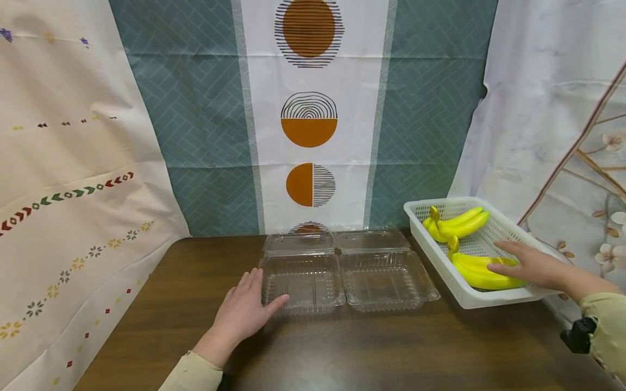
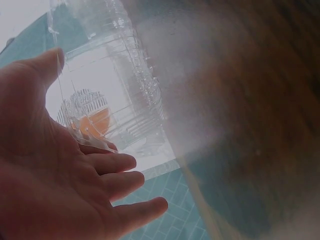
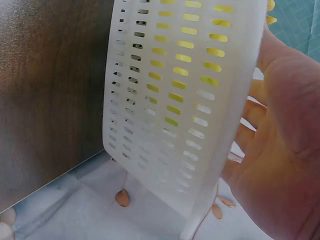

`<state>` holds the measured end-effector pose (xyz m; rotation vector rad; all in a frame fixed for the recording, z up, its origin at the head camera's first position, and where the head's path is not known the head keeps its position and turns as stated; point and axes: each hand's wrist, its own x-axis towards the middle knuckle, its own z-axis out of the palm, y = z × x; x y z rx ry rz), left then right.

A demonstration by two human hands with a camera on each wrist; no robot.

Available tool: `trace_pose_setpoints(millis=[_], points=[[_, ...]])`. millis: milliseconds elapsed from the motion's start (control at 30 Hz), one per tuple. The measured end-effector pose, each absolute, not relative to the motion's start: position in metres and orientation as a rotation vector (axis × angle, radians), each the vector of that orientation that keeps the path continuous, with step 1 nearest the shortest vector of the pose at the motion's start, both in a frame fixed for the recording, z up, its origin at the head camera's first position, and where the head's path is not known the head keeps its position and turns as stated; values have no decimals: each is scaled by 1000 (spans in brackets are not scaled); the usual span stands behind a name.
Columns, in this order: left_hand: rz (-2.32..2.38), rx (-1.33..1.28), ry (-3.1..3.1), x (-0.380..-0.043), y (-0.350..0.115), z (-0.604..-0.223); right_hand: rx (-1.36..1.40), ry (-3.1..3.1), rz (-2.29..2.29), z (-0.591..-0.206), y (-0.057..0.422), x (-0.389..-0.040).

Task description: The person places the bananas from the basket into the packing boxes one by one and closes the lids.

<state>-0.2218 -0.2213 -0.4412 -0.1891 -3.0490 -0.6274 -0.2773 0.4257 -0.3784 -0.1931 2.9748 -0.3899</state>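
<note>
Two clear plastic clamshell boxes, the left box [image 1: 303, 279] and the right box [image 1: 383, 277], stand side by side with their lids raised at the back. My left hand [image 1: 244, 309] is at the left box's near left side, fingers straight and thumb spread; the left wrist view shows the box's clear wall [image 2: 145, 82] beside the fingers. Over a white perforated basket [image 1: 442, 266] reaches my right hand [image 1: 535, 266], fingers extended above the front banana bunch [image 1: 476, 270]. Whether it touches the bananas I cannot tell. A second banana bunch [image 1: 459, 225] lies behind it in the basket.
Everything stands on a dark brown wooden table [image 1: 342, 353]. A patterned teal and white cloth [image 1: 205, 136] hangs behind the boxes. Patterned cloths also hang at the left [image 1: 73, 190] and at the right [image 1: 538, 108], close to the basket.
</note>
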Motion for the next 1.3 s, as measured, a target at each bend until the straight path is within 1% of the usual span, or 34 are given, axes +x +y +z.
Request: trace_pose_setpoints(millis=[467,833,1000,1300], points=[[-632,-179,-3049,-222,-221,-442,-206,2932,-456,-389,428,-274],[-640,-168,-3051,-222,-221,-443,-267,2937,-382,-391,427,-281],[-637,-163,-3051,-221,-221,-443,-241,2898,-401,-392,426,-285],[-632,-165,-3042,-221,-220,-441,-298,2884,-394,-393,425,-288]])
